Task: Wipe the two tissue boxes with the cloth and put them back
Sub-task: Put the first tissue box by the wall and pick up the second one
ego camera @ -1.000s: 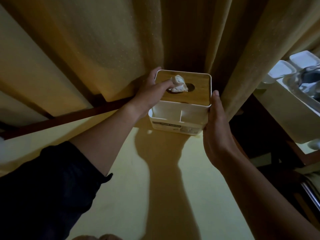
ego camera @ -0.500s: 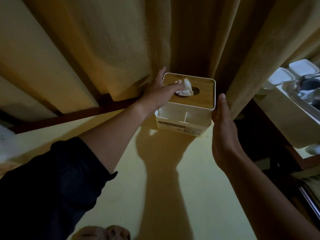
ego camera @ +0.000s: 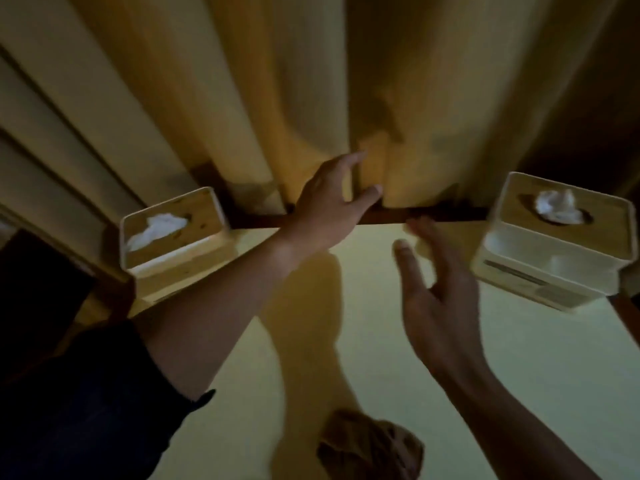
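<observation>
Left hand (ego camera: 329,206): fingers spread, empty, I see it against the tan curtain (ego camera: 415,98).
Right hand (ego camera: 436,292): spread, empty, above the pale yellow tabletop (ego camera: 519,375).
Boxes: left white wood-lidded tissue box (ego camera: 173,237) and right white wood-lidded tissue box (ego camera: 550,237) stand well apart at the back edge.
Cloth: crumpled brown rag (ego camera: 370,445) lies near me.
Risk: my arm could knock the edge-perched left box.

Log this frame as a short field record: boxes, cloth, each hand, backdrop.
left tissue box: on the table's far left corner, tissue poking out of wooden lid
right tissue box: far right, tissue out of slot, compartments facing the camera
cloth: crumpled on table near the front edge, untouched
left hand: open, empty, by the curtain
right hand: open, empty, blurred, between the boxes
</observation>
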The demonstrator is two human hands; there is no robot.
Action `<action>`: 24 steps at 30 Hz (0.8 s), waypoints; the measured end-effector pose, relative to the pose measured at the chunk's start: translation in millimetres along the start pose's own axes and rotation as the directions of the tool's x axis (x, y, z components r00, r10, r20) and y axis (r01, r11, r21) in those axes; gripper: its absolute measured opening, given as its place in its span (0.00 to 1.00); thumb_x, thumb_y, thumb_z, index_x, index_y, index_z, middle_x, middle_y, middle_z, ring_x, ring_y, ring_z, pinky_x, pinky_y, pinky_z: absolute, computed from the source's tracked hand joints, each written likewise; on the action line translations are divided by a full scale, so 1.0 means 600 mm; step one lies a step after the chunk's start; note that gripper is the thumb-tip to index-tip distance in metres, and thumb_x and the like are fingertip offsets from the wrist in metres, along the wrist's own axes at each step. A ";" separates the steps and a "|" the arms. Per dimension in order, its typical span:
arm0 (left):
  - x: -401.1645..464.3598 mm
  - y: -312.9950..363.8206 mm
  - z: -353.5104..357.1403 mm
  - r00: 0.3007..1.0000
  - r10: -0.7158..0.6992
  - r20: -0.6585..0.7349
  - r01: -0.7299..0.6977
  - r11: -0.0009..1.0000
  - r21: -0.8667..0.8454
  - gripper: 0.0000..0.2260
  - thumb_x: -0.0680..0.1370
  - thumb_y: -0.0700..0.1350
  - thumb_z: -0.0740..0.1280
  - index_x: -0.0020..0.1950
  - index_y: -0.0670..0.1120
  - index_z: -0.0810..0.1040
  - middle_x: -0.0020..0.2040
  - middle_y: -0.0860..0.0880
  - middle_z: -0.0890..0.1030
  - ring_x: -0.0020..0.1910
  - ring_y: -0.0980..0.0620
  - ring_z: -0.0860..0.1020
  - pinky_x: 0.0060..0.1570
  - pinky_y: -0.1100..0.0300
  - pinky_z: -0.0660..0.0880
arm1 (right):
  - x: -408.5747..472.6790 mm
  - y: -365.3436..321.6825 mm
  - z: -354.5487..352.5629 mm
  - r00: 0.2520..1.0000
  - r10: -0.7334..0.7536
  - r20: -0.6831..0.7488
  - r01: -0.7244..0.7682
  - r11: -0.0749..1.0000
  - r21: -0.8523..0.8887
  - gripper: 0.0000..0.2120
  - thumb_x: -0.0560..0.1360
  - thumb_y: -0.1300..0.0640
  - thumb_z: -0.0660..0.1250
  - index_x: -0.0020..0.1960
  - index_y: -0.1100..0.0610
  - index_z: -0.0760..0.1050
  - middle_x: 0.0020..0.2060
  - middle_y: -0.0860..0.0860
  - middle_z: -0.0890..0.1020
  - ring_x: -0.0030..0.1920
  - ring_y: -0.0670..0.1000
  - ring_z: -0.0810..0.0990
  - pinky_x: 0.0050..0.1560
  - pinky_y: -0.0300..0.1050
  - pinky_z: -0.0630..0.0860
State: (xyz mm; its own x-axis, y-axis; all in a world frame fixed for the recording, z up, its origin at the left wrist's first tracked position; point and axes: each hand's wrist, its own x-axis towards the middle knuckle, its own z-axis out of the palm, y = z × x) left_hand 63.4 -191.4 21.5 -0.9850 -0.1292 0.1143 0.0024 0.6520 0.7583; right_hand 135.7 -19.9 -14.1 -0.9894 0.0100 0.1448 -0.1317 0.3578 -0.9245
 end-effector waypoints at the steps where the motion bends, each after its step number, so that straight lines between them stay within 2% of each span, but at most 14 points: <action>1: -0.011 -0.020 -0.037 0.999 -0.004 -0.035 0.004 1.000 0.013 0.25 0.82 0.56 0.67 0.78 0.55 0.68 0.77 0.55 0.69 0.72 0.59 0.67 0.66 0.64 0.63 | -0.002 -0.009 0.034 0.992 0.049 0.117 -0.049 0.999 -0.003 0.23 0.86 0.43 0.62 0.80 0.44 0.71 0.79 0.45 0.73 0.75 0.42 0.71 0.76 0.54 0.72; 3: -0.030 -0.068 -0.113 0.992 -0.053 -0.117 0.054 0.999 0.005 0.22 0.82 0.57 0.67 0.76 0.57 0.70 0.75 0.55 0.71 0.69 0.61 0.67 0.65 0.62 0.66 | -0.008 -0.023 0.101 0.949 0.133 0.287 -0.127 0.991 -0.038 0.25 0.85 0.42 0.63 0.81 0.43 0.68 0.79 0.46 0.73 0.77 0.46 0.71 0.76 0.51 0.70; 6: -0.060 -0.141 -0.221 0.949 -0.169 -0.266 0.159 0.986 -0.057 0.20 0.81 0.60 0.66 0.71 0.57 0.75 0.69 0.54 0.77 0.65 0.53 0.76 0.63 0.56 0.75 | -0.016 -0.052 0.194 0.874 0.216 0.436 -0.181 0.976 -0.120 0.28 0.85 0.38 0.62 0.83 0.42 0.66 0.81 0.47 0.71 0.80 0.53 0.70 0.77 0.56 0.68; 7: -0.072 -0.163 -0.253 0.923 -0.211 -0.323 0.189 0.977 -0.099 0.18 0.81 0.59 0.66 0.70 0.56 0.76 0.66 0.53 0.79 0.62 0.53 0.78 0.58 0.58 0.77 | -0.018 -0.061 0.221 0.857 0.234 0.459 -0.191 0.972 -0.139 0.28 0.85 0.37 0.61 0.83 0.43 0.65 0.81 0.48 0.71 0.81 0.54 0.69 0.78 0.57 0.67; 8: -0.085 -0.186 -0.280 0.893 -0.262 -0.365 0.226 0.964 -0.138 0.17 0.82 0.58 0.66 0.68 0.55 0.77 0.64 0.53 0.80 0.59 0.54 0.79 0.53 0.64 0.78 | -0.019 -0.070 0.245 0.846 0.249 0.471 -0.203 0.968 -0.147 0.28 0.85 0.37 0.60 0.83 0.44 0.65 0.81 0.48 0.70 0.81 0.54 0.69 0.79 0.58 0.66; 10: -0.110 -0.230 -0.321 0.838 -0.327 -0.436 0.270 0.944 -0.190 0.16 0.83 0.56 0.63 0.69 0.53 0.78 0.64 0.55 0.78 0.58 0.57 0.77 0.46 0.78 0.71 | -0.022 -0.085 0.284 0.829 0.285 0.481 -0.240 0.958 -0.155 0.28 0.86 0.38 0.58 0.84 0.45 0.63 0.82 0.49 0.68 0.82 0.55 0.67 0.80 0.58 0.65; 12: -0.133 -0.276 -0.346 0.776 -0.416 -0.473 0.330 0.908 -0.258 0.18 0.85 0.56 0.60 0.72 0.51 0.75 0.63 0.55 0.76 0.58 0.59 0.74 0.44 0.82 0.65 | -0.027 -0.097 0.316 0.808 0.326 0.491 -0.280 0.945 -0.167 0.30 0.86 0.37 0.56 0.85 0.45 0.60 0.84 0.50 0.65 0.83 0.57 0.65 0.80 0.60 0.63; 13: -0.143 -0.296 -0.351 0.748 -0.478 -0.460 0.370 0.876 -0.309 0.21 0.85 0.59 0.58 0.75 0.52 0.73 0.66 0.53 0.75 0.61 0.57 0.74 0.52 0.78 0.66 | -0.030 -0.101 0.328 0.796 0.351 0.493 -0.303 0.936 -0.177 0.30 0.87 0.36 0.54 0.86 0.45 0.58 0.84 0.51 0.64 0.83 0.58 0.64 0.80 0.61 0.64; 15: -0.158 -0.328 -0.353 0.708 -0.606 -0.364 0.475 0.789 -0.390 0.29 0.82 0.69 0.54 0.79 0.56 0.67 0.77 0.51 0.70 0.74 0.49 0.68 0.70 0.56 0.63 | -0.038 -0.103 0.348 0.777 0.388 0.495 -0.350 0.921 -0.172 0.31 0.86 0.35 0.52 0.87 0.44 0.55 0.84 0.51 0.64 0.82 0.59 0.66 0.79 0.61 0.65; 16: -0.166 -0.339 -0.352 0.708 -0.632 -0.314 0.498 0.763 -0.412 0.32 0.80 0.72 0.52 0.80 0.59 0.65 0.80 0.51 0.66 0.78 0.47 0.64 0.73 0.46 0.60 | -0.043 -0.103 0.355 0.770 0.399 0.498 -0.375 0.914 -0.153 0.32 0.86 0.34 0.52 0.87 0.44 0.55 0.84 0.52 0.65 0.81 0.59 0.68 0.78 0.62 0.66; 17: -0.172 -0.346 -0.351 0.719 -0.638 -0.274 0.505 0.752 -0.424 0.34 0.78 0.75 0.51 0.81 0.60 0.63 0.81 0.51 0.64 0.80 0.46 0.62 0.75 0.42 0.57 | -0.048 -0.102 0.362 0.765 0.403 0.503 -0.393 0.910 -0.132 0.32 0.86 0.33 0.53 0.87 0.44 0.55 0.83 0.52 0.67 0.80 0.60 0.70 0.79 0.62 0.68; 19: -0.178 -0.359 -0.347 0.757 -0.618 -0.210 0.491 0.751 -0.441 0.36 0.77 0.76 0.49 0.81 0.60 0.62 0.82 0.52 0.62 0.81 0.47 0.60 0.77 0.43 0.54 | -0.055 -0.098 0.371 0.765 0.392 0.510 -0.400 0.911 -0.101 0.33 0.85 0.33 0.53 0.86 0.43 0.56 0.81 0.52 0.70 0.78 0.59 0.73 0.77 0.63 0.71; 21: -0.178 -0.361 -0.340 0.811 -0.572 -0.121 0.464 0.755 -0.463 0.34 0.80 0.73 0.48 0.81 0.57 0.63 0.82 0.52 0.63 0.81 0.49 0.59 0.72 0.51 0.54 | -0.058 -0.097 0.374 0.768 0.386 0.511 -0.410 0.909 -0.070 0.32 0.85 0.34 0.55 0.86 0.44 0.57 0.80 0.52 0.72 0.76 0.59 0.74 0.75 0.59 0.73; 24: -0.177 -0.355 -0.338 0.852 -0.521 -0.046 0.446 0.769 -0.457 0.34 0.80 0.74 0.48 0.74 0.56 0.74 0.75 0.53 0.73 0.75 0.52 0.67 0.68 0.52 0.57 | -0.066 -0.102 0.370 0.773 0.377 0.511 -0.418 0.908 -0.037 0.31 0.86 0.36 0.57 0.86 0.46 0.58 0.78 0.52 0.74 0.74 0.58 0.76 0.69 0.54 0.75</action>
State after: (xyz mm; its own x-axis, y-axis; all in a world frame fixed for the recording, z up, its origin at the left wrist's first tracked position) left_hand 202.7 -468.2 -22.1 -0.8327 -0.4842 -0.2686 -0.3587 0.1021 0.9278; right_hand 169.5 -249.6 -41.8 -0.8454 -0.3346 -0.4165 0.2962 0.3553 -0.8866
